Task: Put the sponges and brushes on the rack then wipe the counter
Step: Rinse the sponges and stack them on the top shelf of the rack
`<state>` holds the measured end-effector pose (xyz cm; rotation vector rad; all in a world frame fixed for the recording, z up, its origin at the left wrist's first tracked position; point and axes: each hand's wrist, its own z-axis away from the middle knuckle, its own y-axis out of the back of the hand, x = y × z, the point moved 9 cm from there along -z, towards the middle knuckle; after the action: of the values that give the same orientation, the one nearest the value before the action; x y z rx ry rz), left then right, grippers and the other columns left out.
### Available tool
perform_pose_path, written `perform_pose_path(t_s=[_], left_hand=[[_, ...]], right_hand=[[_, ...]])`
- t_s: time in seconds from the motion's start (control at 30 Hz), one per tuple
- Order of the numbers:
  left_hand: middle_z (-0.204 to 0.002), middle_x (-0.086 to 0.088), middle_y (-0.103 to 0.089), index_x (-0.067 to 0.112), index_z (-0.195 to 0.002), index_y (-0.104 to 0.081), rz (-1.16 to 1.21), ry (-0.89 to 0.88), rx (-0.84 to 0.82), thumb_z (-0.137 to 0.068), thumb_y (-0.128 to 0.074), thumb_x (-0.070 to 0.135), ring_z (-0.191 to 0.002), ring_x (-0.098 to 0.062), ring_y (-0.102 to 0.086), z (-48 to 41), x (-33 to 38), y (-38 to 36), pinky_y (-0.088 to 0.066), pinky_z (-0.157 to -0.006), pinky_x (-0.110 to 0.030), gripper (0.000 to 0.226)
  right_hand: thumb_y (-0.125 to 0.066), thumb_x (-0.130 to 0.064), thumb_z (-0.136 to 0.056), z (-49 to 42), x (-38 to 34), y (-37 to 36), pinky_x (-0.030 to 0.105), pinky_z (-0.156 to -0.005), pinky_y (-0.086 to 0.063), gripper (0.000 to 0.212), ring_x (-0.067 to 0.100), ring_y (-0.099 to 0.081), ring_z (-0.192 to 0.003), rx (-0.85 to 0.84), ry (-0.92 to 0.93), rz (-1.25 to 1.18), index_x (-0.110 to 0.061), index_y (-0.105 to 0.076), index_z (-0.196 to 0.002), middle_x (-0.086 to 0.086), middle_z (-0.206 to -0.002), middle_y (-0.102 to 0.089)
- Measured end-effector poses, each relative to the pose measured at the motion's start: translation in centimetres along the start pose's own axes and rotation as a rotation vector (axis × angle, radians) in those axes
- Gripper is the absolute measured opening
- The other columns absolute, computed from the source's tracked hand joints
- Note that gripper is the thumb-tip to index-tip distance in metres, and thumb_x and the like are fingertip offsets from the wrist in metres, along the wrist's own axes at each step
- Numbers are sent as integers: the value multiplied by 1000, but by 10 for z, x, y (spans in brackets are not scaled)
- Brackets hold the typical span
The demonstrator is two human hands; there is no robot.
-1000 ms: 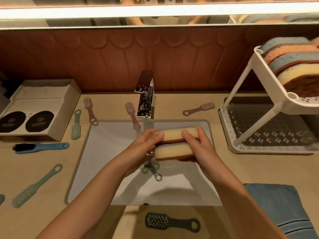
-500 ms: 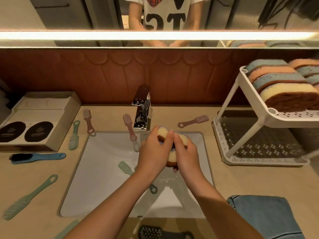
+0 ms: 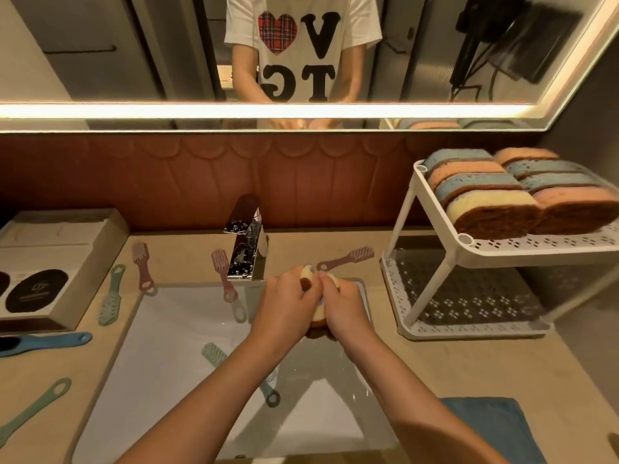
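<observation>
Over the white sink [image 3: 160,343], the left hand [image 3: 284,309] and right hand [image 3: 345,311] clamp together on yellow sponges [image 3: 308,275]. Right of the sink, a white rack [image 3: 469,246] holds more sponges.

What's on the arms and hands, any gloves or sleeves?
Both bare: no gloves, rings or watch visible on the left hand or right hand, forearms uncovered. The mirror shows a white short-sleeved T-shirt with a plaid heart and black letters.

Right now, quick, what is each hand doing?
Left hand: curled round the squeezed yellow-and-brown foam sponges.
Right hand: gripping the same sponges.
</observation>
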<state>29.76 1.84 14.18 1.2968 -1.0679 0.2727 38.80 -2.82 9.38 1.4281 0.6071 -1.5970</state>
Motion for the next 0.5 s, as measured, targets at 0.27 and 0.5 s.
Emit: perform_pose_path(t_s=[0.27,0.5], left_hand=[[-109,-7,-62,26,-120,-51,685,457,-202,-89,-53,42,-89,-21,-63,-10,-8,-1,-57,-72,-37,35],[-105,-5,-65,23,-113,-57,704,172,-270,-90,-54,30,-86,-17,-64,-25,68,14,-54,-65,-29,24]], right_hand=[[-63,-27,-86,14,-45,39,28,-71,-57,58,17,-61,-100,-315,88,-80,-34,-32,-134,2,-119,-51],[-72,-28,-78,18,-88,107,37,-88,-55,59,11,-62,-104,-73,280,-137,-32,-43,-129,-1,-119,-59]])
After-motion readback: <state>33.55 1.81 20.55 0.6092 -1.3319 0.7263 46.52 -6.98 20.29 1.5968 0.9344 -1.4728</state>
